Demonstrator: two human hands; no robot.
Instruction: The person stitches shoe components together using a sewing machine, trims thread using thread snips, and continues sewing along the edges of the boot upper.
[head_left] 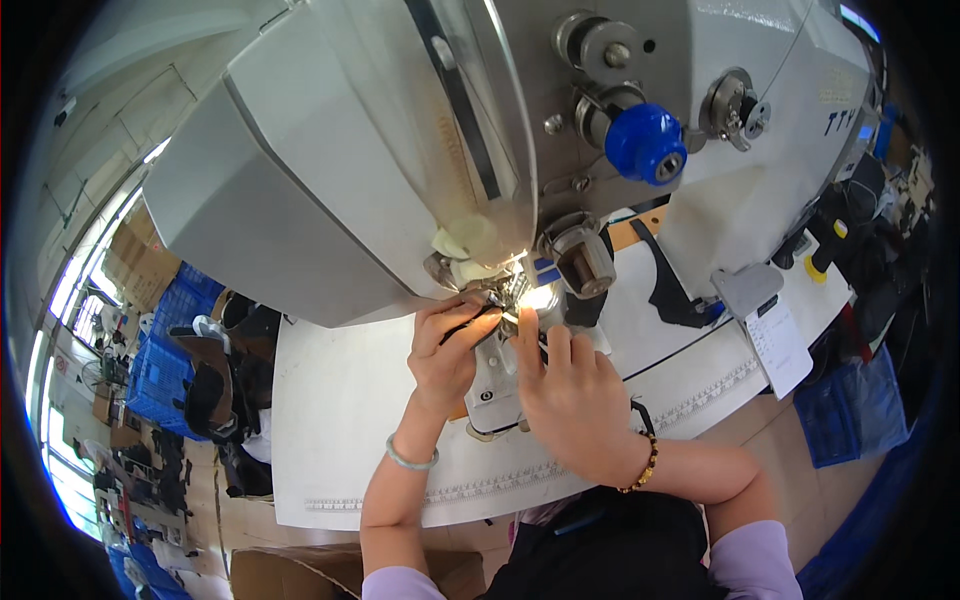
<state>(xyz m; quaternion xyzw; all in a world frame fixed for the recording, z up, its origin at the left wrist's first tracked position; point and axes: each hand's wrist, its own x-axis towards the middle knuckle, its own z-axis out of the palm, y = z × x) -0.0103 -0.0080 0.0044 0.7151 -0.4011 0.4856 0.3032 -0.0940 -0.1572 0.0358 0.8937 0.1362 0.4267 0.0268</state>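
A grey-white industrial sewing machine (pixel 350 130) fills the upper view, its lamp lighting the needle area (pixel 522 290). Just left of the needle, my left hand (pixel 445 350) is closed, pinching a small black piece of material (pixel 462 328) between thumb and fingers. From the right, my right hand (pixel 575 400) reaches in over the machine's light metal bed (pixel 492 385). Its index finger points at the lit spot, while the other fingers bend downward. A dark edge shows beneath them, but whatever these fingers grip is hidden.
The white table (pixel 330 420) has a measuring tape (pixel 690 400) along its front. Black cut material (pixel 672 285) lies right of the needle, near a grey holder with paper (pixel 778 345). Blue crates (pixel 160 380) and dark goods stand left; a blue bin (pixel 850 410) stands right.
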